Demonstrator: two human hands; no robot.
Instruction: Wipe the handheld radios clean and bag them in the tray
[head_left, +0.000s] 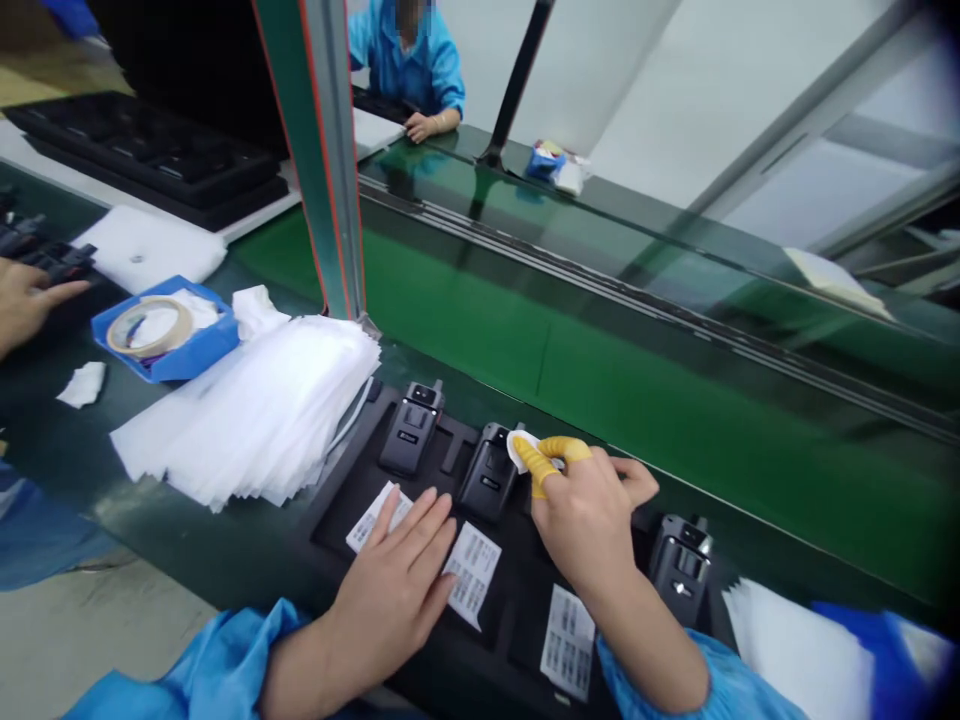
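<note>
My left hand (397, 590) lies flat with fingers stretched over the black foam tray (337, 530), partly covering a printed label sheet (371, 515). My right hand (589, 510) wears yellow finger cots and pinches a small white wiping cloth (517, 452) against the top of a black handheld radio (489, 480). A second radio (409, 435) lies to its left in the tray, and another radio (679, 570) to the right of my right hand. Two more label sheets (474, 572) (568, 645) rest in the tray's front part. My right hand hides the tray behind it.
Left of the tray are a fanned stack of white sleeves (262, 410) and a blue box (187, 350) with a tape roll. A co-worker's hand (26, 300) is at far left; another person (420, 60) sits across the green conveyor (480, 300). A metal post (334, 160) stands beside it.
</note>
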